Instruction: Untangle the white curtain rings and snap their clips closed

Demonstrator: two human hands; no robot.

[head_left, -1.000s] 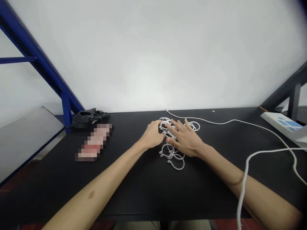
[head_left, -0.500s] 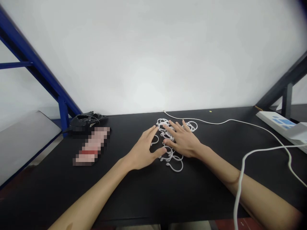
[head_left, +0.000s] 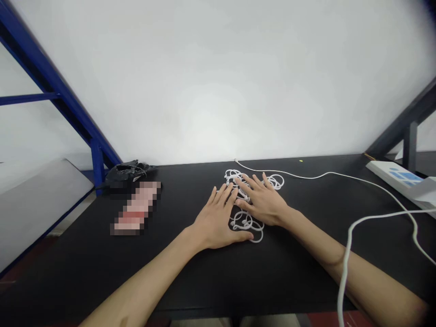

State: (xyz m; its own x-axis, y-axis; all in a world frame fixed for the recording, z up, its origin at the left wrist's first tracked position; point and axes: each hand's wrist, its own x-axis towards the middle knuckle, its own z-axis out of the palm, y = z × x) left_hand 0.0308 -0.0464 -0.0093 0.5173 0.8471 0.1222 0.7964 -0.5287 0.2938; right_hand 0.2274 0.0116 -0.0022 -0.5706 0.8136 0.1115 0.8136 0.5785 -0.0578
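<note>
Both hands over the pile now: the left hand (head_left: 216, 222) is spread wide, palm down, fingers pointing away at the near left side of the white loops (head_left: 244, 223), its thumb stretched across the lowest one. And here's the right hand (head_left: 264, 200), also wide with fingers fanned, covering the middle of the heap; its thumb sits just beside the left index finger. Neither hand is pinching anything that shows, and whether the palms press down, I cannot tell. The loops lie tangled on the black table (head_left: 190, 284), some peeking out beyond the fingers, some between the hands, a few past the right fingertips. Over on the left, a blurred pinkish item (head_left: 138, 204) lies near a crumpled black bag (head_left: 126, 172). Behind, a thin white cable (head_left: 329, 173) runs along the table towards a white box (head_left: 402, 177) at far right
</note>
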